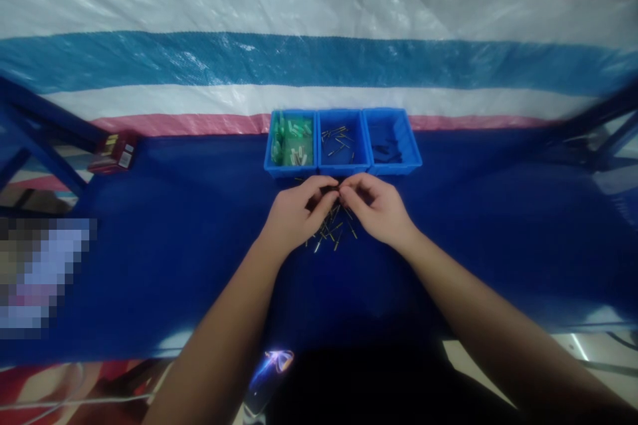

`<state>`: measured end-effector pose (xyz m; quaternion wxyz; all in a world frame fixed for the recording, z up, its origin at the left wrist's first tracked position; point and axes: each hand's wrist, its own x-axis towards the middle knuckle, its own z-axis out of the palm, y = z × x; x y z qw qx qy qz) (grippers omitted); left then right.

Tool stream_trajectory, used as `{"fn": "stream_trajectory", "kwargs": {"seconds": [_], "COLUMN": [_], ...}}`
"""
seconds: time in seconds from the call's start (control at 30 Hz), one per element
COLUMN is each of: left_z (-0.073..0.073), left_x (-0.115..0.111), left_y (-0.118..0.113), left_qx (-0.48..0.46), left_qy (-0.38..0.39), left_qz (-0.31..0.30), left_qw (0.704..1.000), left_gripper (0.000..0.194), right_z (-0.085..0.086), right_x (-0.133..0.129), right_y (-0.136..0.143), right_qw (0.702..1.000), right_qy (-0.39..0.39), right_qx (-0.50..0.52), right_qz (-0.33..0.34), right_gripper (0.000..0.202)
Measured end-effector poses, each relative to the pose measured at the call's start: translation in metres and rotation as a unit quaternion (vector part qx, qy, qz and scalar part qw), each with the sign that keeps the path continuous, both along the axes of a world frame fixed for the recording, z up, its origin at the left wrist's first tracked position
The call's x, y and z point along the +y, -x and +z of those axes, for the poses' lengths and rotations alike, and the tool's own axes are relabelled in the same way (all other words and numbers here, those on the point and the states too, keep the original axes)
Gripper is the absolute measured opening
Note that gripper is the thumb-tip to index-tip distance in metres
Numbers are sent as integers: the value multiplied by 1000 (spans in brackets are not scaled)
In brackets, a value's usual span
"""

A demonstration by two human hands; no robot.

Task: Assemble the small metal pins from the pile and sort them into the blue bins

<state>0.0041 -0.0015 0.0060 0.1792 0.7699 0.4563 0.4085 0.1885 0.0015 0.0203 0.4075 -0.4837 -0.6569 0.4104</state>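
My left hand [302,212] and my right hand [373,204] meet fingertip to fingertip above the blue table. Both are closed in a pinch, and whatever lies between the fingers is too small and dark to make out. Under them spreads a loose pile of thin brass-coloured metal pins [329,232], partly hidden by the hands. Just beyond stand three blue bins side by side. The left bin [292,171] holds small clear-and-white pieces on green material. In the middle bin [343,169] lie several thin metal pins. Small dark pieces rest in the right bin [416,158].
A dark red box [113,151] sits at the table's back left, near a blue metal frame [42,119]. Behind the blue table [199,239] hangs a striped plastic sheet [319,60]. Along the left edge is a blurred-out patch.
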Motion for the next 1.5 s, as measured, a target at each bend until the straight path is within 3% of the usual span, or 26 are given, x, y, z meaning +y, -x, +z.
{"fn": "stream_trajectory", "kwargs": {"seconds": [0.17, 0.33, 0.63, 0.87, 1.1, 1.37, 1.5], "left_z": [-1, -1, -2, -4, 2, 2, 0], "left_x": [0, 2, 0, 2, 2, 2, 1], "left_y": [0, 2, 1, 0, 1, 3, 2], "left_qx": [7, 42, -16, 0, 28, 55, 26], "left_qy": [2, -2, -9, -19, 7, 22, 33], "left_qz": [5, 21, -4, -16, 1, 2, 7], "left_qw": [1000, 999, 1000, 1000, 1000, 998, 999], "left_gripper": [11, 19, 16, 22, 22, 24, 24], "right_z": [0, -4, -1, 0, -2, -4, -4], "right_x": [0, -1, 0, 0, 0, 0, 1], "right_y": [1, 1, 1, 2, 3, 2, -1], "right_qw": [1000, 999, 999, 1000, 998, 1000, 1000], "right_qy": [-1, -32, -38, -29, -22, -11, -4], "right_qx": [-12, -8, -11, -8, 0, 14, 21], "right_qz": [5, 3, -21, -3, -53, -17, 1], "right_gripper": [17, 15, 16, 20, 16, 16, 23]}}
